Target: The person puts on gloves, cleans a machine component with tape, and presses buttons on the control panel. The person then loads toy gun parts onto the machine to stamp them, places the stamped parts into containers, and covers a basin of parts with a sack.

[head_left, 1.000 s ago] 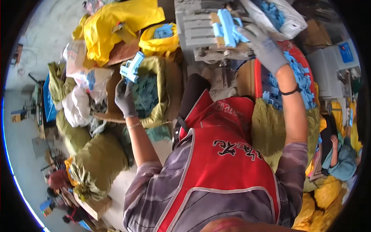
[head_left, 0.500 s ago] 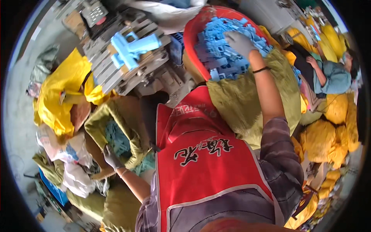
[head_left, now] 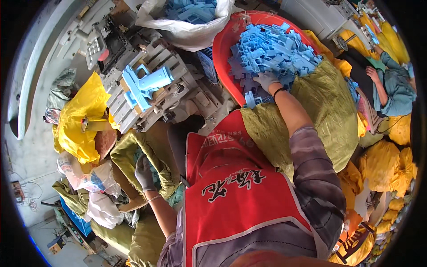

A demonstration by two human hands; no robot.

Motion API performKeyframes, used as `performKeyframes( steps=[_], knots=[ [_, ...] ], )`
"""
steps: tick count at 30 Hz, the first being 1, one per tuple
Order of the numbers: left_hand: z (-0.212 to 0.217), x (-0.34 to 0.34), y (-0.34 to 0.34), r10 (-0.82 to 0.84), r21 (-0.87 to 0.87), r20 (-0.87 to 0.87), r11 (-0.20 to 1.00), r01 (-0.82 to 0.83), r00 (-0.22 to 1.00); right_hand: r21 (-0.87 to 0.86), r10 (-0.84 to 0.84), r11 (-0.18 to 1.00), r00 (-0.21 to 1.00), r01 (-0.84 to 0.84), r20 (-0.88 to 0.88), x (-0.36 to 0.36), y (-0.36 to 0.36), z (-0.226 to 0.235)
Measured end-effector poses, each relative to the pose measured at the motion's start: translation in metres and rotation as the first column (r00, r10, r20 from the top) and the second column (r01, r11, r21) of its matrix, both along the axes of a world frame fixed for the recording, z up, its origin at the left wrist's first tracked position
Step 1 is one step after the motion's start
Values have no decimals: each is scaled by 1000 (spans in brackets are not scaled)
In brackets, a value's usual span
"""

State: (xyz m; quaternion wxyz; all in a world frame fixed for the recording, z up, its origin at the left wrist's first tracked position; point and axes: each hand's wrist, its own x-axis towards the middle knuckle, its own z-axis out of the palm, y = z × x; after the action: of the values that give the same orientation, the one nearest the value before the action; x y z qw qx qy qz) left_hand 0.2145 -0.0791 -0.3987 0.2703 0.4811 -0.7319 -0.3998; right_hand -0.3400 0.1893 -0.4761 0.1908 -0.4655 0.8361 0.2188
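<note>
We wear a red apron [head_left: 249,207] with pale trim [head_left: 291,218] and black lettering [head_left: 219,190], a purplish-grey shirt [head_left: 318,173], grey gloves [head_left: 143,173], a black right wristband [head_left: 279,91] and pale left bracelet [head_left: 154,198].

Two gloved grips [head_left: 144,174] [head_left: 267,81], one red tub [head_left: 223,55], one apron [head_left: 244,211]

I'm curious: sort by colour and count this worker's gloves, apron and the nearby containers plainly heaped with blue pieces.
Grey: 2, the gloves on the left hand and right hand
Red: 2, the apron and the tub
White: 1, the open sack
Total: 5
Left out: the olive sack at the left hand; its contents are mostly hidden.
</note>
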Motion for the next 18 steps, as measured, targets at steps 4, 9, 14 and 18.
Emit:
performKeyframes(
  steps=[4,9,14,18],
  knots=[
    [17,-17,7,5,-41,111,999,0,994,-150,46,988,999,-48,-16,-15,18,28],
    [24,-22,6,-26,-125,150,991,45,988,-538,-11,843,1000,20,19,-13,39,79],
    [51,-41,3,-55,-310,84,947,78,995,-635,-11,418,703,650,711,5,78,87],
    [80,-45,-1,-64,-306,-71,951,40,995,-226,-448,687,647,691,617,4,107,55]
  ],
)
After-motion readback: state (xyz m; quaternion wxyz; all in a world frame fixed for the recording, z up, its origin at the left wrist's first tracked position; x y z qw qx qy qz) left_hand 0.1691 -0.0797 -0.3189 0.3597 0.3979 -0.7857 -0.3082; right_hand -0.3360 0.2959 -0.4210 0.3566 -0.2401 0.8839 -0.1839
